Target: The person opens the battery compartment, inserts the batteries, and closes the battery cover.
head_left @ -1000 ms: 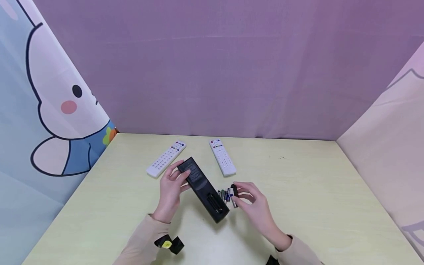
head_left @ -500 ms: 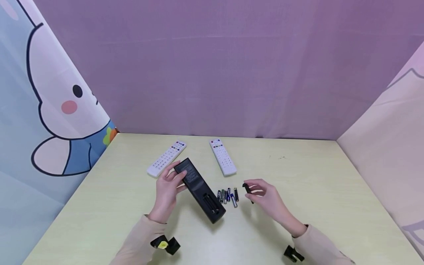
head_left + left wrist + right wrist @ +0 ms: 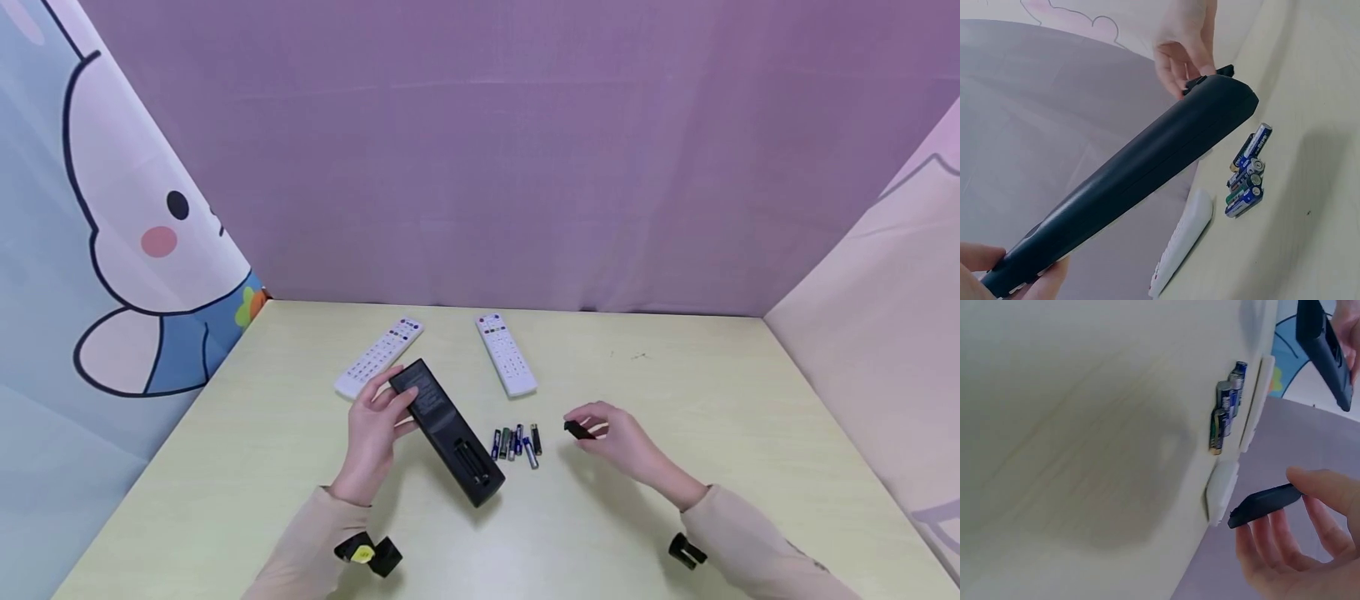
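The remote (image 3: 442, 425), at lower centre of the head view, is gripped by the left hand (image 3: 371, 433), its bay (image 3: 472, 462) uncovered. The right hand (image 3: 624, 442) pinches the cover (image 3: 577, 430). Uncovering seems done; the next move likely calls for setting the cover aside. Whether the bay holds batteries (image 3: 519, 438) is unclear.

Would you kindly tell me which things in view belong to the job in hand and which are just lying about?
In the job: black remote in left hand; black piece, likely its cover, in right hand; probably the batteries.
Lying about, apparently: two white remotes.
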Motion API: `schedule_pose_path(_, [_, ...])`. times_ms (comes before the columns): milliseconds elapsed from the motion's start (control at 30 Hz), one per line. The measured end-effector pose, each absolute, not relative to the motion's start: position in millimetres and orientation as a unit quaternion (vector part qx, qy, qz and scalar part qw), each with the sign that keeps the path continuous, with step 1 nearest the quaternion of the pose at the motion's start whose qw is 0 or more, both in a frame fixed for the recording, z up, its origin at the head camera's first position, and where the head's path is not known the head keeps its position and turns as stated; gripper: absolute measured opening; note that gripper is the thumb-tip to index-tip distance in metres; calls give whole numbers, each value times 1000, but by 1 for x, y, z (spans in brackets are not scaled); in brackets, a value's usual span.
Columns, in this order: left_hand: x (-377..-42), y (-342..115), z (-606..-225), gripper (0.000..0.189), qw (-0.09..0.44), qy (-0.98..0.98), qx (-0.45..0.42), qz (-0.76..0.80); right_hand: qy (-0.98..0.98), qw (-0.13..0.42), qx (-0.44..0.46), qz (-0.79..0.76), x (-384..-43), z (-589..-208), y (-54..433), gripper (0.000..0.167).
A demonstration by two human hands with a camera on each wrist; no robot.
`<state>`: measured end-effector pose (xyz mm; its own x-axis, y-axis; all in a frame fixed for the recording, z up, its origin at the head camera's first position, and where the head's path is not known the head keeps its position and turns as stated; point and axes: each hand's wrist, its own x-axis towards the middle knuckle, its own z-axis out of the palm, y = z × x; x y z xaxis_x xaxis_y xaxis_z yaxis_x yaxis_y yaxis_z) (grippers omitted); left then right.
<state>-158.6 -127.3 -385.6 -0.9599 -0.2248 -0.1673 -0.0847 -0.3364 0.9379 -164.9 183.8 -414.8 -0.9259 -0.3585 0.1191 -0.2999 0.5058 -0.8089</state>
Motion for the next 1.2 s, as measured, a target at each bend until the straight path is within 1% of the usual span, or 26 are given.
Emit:
schedule_pose_path(300, [-157, -132, -387, 42, 38, -575, 139, -805, 870, 80, -227, -431, -176, -425, 195, 31])
schedule_pose_path(533, [-157, -136, -388, 42, 33, -577, 149, -802, 876, 109, -232, -408, -186, -430, 198, 30])
schedule_pose_path(667, [-156, -138, -389, 41, 27, -581, 155, -799, 880, 116, -234, -396, -190, -435, 199, 31])
schedule_pose_path(900, [-155, -140, -389, 39, 23, -580, 158, -799, 887, 112, -252, -371, -194, -439, 200, 31])
schedule_pose_path(1200, [-153, -141, -389, 40, 24, -583, 160, -796, 898, 121, -247, -345, -196, -439, 199, 30])
